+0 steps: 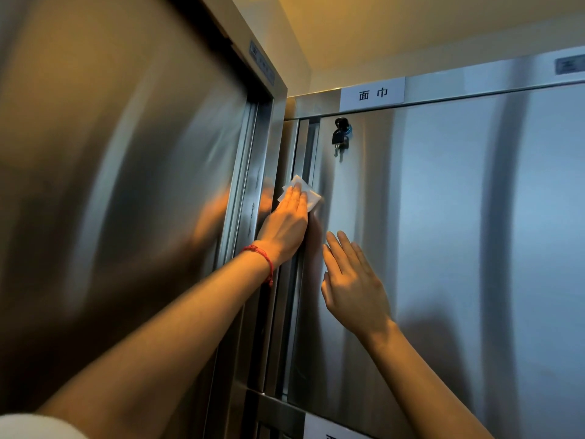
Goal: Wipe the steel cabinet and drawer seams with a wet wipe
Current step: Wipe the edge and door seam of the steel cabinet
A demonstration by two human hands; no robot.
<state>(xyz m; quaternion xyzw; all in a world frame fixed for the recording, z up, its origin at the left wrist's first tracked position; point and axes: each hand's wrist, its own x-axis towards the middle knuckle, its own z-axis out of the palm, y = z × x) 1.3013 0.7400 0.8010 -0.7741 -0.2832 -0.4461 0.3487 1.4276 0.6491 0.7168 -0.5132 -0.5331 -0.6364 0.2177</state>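
A tall steel cabinet door (pixel 443 232) fills the right half of the view. Its left edge meets a vertical seam (pixel 299 280) beside the frame. My left hand (pixel 286 224), with a red string bracelet at the wrist, presses a white wet wipe (pixel 304 188) flat against that seam with straight fingers. The wipe's corners stick out above and to the right of the fingertips. My right hand (pixel 353 280) lies flat on the door just below and right of the left hand, fingers straight and spread, holding nothing.
A second steel cabinet (pixel 126 185) stands at a right angle on the left, forming a tight corner. A bunch of keys (pixel 341 136) hangs from the door's lock above the wipe. A white label (pixel 373 94) sits on the top rail; another label (pixel 335 430) is below the door.
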